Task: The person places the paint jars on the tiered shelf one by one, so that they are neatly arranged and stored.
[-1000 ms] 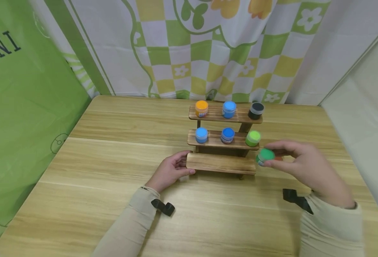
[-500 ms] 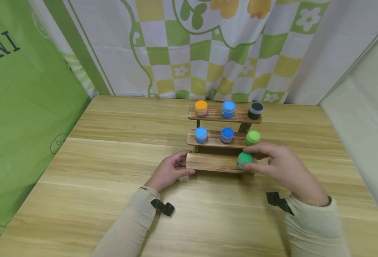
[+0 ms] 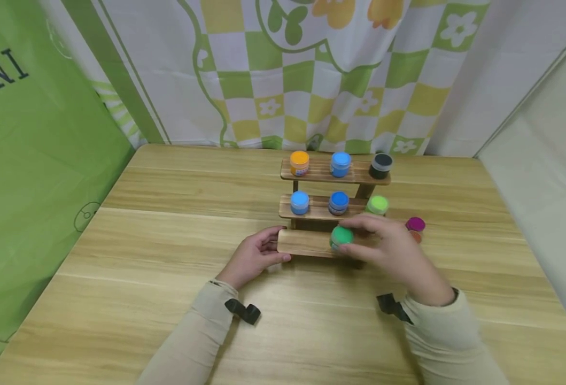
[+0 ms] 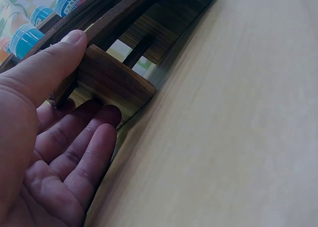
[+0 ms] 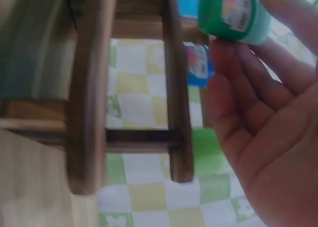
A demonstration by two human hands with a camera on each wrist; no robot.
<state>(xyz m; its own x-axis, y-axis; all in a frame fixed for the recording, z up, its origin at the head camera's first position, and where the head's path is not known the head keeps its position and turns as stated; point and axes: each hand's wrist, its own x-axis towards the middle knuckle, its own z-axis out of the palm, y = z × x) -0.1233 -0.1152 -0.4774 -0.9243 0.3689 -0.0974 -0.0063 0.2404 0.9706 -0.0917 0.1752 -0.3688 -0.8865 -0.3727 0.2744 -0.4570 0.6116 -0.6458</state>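
A small three-tier wooden stand (image 3: 304, 243) is on the table, seen from below in the left wrist view. My left hand (image 3: 254, 258) holds the left end of its lowest shelf, the thumb (image 4: 69, 50) along the shelf's edge and the fingers below. Between thumb and fingers, my right hand (image 3: 393, 248) pinches a green paint jar (image 3: 342, 237) over the middle of that shelf; the jar's label faces the right wrist camera. On the middle shelf are a light blue jar (image 3: 299, 203), a dark blue jar (image 3: 338, 203) and a lime green jar (image 3: 377, 205).
Along the top shelf stand an orange jar (image 3: 299, 163), a blue jar (image 3: 340, 164) and a black jar (image 3: 381, 166). Right of the stand, a purple-lidded jar (image 3: 415, 224) and an orange-red one (image 3: 416, 236) show partly behind my right hand. A patterned curtain (image 3: 311, 80) hangs behind the table.
My right hand has carried the green jar leftward, from beside the stand to over the lowest shelf's middle. The purple and orange-red jars have come into sight. My left hand stays put.
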